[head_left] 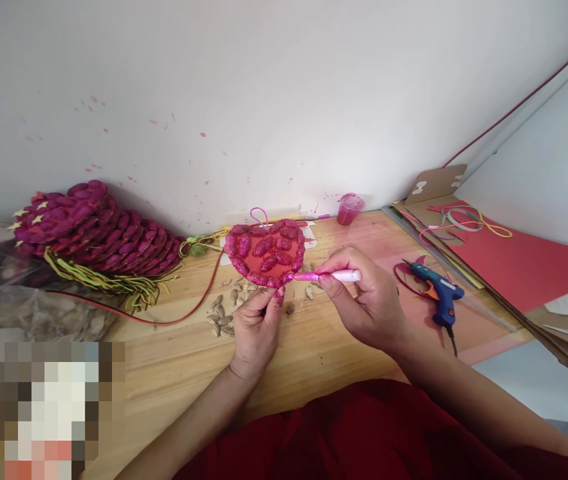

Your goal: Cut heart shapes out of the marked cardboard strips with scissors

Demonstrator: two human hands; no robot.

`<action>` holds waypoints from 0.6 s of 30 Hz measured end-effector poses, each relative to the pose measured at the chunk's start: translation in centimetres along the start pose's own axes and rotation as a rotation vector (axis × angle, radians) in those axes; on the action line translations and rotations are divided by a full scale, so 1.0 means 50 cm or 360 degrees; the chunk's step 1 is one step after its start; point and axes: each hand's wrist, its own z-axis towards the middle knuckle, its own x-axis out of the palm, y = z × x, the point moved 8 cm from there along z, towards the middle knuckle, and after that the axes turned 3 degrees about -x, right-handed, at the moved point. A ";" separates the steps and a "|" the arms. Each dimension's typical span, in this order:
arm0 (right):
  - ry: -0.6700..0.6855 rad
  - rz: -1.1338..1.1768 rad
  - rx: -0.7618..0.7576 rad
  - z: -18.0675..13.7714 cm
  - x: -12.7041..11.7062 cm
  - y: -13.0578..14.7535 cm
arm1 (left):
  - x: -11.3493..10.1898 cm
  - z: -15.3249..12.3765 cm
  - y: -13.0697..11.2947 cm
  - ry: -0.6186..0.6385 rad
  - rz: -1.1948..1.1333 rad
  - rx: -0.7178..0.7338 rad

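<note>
A red heart-shaped ornament (266,253) is covered with peanuts coated in glossy magenta paint, and a pink cord loop rises from its top. My left hand (258,327) is closed on the heart's bottom point and holds it up above the table. My right hand (364,297) grips a paintbrush (345,275) with a pale handle; its pink-stained tip touches the painted peanuts at the heart's lower right edge. Unpainted peanuts (221,319) lie on the wood behind and beside my left hand.
A stack of magenta peanut pieces (114,233) leans at the left beside plastic bags (39,313). Against the wall stands a cup of pink paint (350,209). A blue glue gun (437,290) lies at right, near red sheets (529,257) and cardboard (437,183). A red cord (164,323) crosses the wooden table (309,360).
</note>
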 end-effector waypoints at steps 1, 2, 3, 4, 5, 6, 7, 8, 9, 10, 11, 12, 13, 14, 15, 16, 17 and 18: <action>-0.0007 -0.0011 0.0013 0.000 0.000 -0.002 | 0.000 0.000 0.000 0.0002 0.0003 -0.0002; -0.0015 -0.0026 0.0028 0.000 -0.001 -0.004 | 0.000 0.000 0.001 0.0005 0.0007 -0.0007; -0.0026 -0.0037 0.0039 0.000 -0.002 -0.005 | 0.000 0.000 0.002 0.0006 0.0008 -0.0011; -0.0033 -0.0040 0.0042 0.000 -0.002 -0.005 | 0.000 0.000 0.003 0.0006 0.0008 -0.0014; -0.0033 -0.0037 0.0038 0.000 -0.002 -0.004 | 0.000 -0.001 0.004 0.0008 0.0010 -0.0018; -0.0030 -0.0027 0.0028 0.001 -0.001 -0.002 | 0.000 0.000 0.004 0.0005 0.0014 -0.0018; -0.0023 -0.0020 0.0020 0.002 0.000 -0.001 | -0.001 0.000 0.004 -0.0002 0.0019 -0.0017; -0.0019 -0.0018 0.0016 0.002 0.000 0.000 | -0.002 0.000 0.003 -0.0010 0.0023 -0.0014; -0.0021 -0.0025 0.0017 0.003 0.000 0.000 | -0.002 0.001 0.002 -0.0013 0.0025 -0.0010; -0.0030 -0.0042 0.0021 0.003 -0.001 0.000 | -0.002 0.001 0.000 -0.0012 0.0026 -0.0004; -0.0041 -0.0060 0.0027 0.003 -0.002 0.000 | -0.001 0.001 -0.002 -0.0007 0.0027 0.0002; -0.0048 -0.0074 0.0030 0.003 -0.003 -0.001 | 0.000 0.001 -0.003 0.0000 0.0032 0.0003; -0.0049 -0.0077 0.0030 0.002 -0.003 0.000 | 0.001 0.001 -0.004 0.0007 0.0038 0.0001; -0.0045 -0.0064 0.0023 0.001 -0.003 0.001 | 0.001 0.001 -0.005 0.0006 0.0044 -0.0002; -0.0033 -0.0039 0.0011 0.000 -0.001 0.002 | 0.001 0.000 -0.004 -0.0002 0.0048 -0.0008; -0.0020 -0.0008 -0.0005 -0.001 0.001 0.004 | 0.000 0.000 -0.004 -0.0011 0.0046 -0.0014; -0.0008 0.0020 -0.0020 -0.002 0.002 0.006 | -0.001 -0.001 -0.003 -0.0021 0.0038 -0.0019; 0.0001 0.0037 -0.0031 -0.003 0.004 0.007 | -0.002 -0.001 -0.002 -0.0031 0.0029 -0.0022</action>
